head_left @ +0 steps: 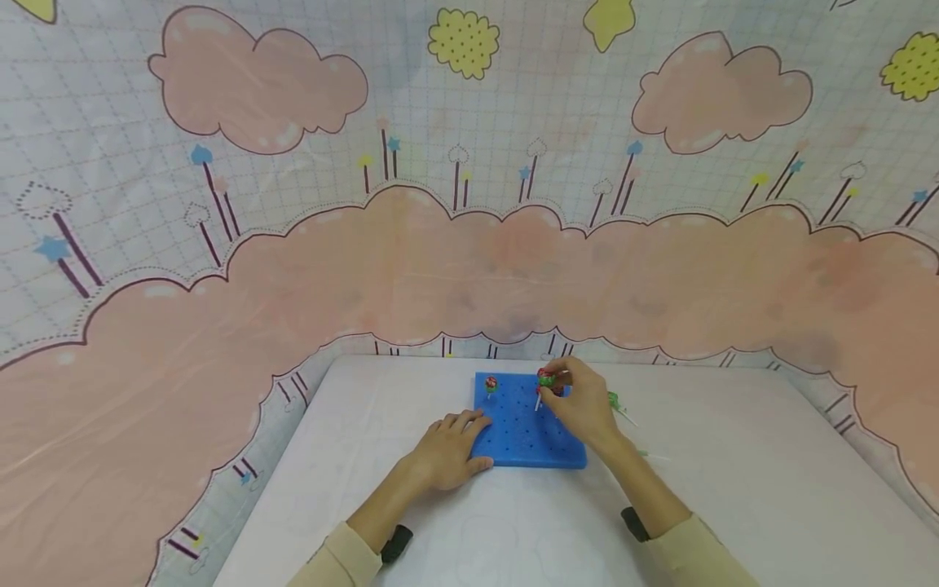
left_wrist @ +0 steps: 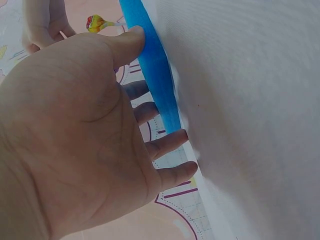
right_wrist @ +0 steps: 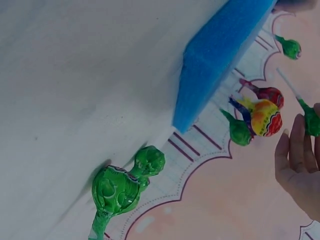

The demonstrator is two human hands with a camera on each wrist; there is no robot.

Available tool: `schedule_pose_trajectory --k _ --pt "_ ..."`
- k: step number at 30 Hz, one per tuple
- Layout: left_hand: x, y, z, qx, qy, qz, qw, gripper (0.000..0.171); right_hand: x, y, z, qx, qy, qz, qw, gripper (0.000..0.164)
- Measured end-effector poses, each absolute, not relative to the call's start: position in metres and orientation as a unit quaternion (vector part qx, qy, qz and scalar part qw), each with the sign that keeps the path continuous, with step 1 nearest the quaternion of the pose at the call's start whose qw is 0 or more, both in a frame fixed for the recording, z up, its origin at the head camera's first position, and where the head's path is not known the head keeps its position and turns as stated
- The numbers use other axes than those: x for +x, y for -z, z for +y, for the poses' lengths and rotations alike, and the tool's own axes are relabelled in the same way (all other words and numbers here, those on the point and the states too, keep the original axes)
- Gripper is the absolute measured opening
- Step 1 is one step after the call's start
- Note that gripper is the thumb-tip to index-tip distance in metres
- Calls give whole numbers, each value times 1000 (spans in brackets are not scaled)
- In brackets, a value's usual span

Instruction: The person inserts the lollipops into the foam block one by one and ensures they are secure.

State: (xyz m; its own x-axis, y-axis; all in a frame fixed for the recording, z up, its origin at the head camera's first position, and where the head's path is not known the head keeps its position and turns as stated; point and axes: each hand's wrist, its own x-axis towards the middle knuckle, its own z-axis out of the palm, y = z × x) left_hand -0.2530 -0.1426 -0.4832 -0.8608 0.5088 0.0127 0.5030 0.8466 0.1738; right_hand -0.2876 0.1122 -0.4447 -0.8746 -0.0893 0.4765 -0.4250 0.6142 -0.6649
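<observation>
A blue board with rows of small holes (head_left: 521,432) lies on the white table. My left hand (head_left: 447,452) rests at its left front corner, thumb on the front edge and fingers along the left side. Over the board's right back part, my right hand (head_left: 587,403) pinches a green-wrapped lollipop (right_wrist: 312,120) with its stick pointing down in the head view. I cannot tell whether the stick tip is in a hole. Near the back left corner stands another lollipop (head_left: 491,383). Red (right_wrist: 270,96), yellow (right_wrist: 265,117) and green (right_wrist: 238,132) lollipops stand together, partly hidden by my right hand in the head view.
To the board's right, loose green lollipops (right_wrist: 116,191) lie on the white table (head_left: 352,440), one partly under my right forearm in the head view. A cloud-patterned cloth (head_left: 469,269) hangs behind the table.
</observation>
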Motion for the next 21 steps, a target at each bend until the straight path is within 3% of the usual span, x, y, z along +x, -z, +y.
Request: schedule_pose_trajectory --k 21 --pt "-252 482 -143 263 -81 961 23 69 -307 452 91 165 -421 -874 179 30"
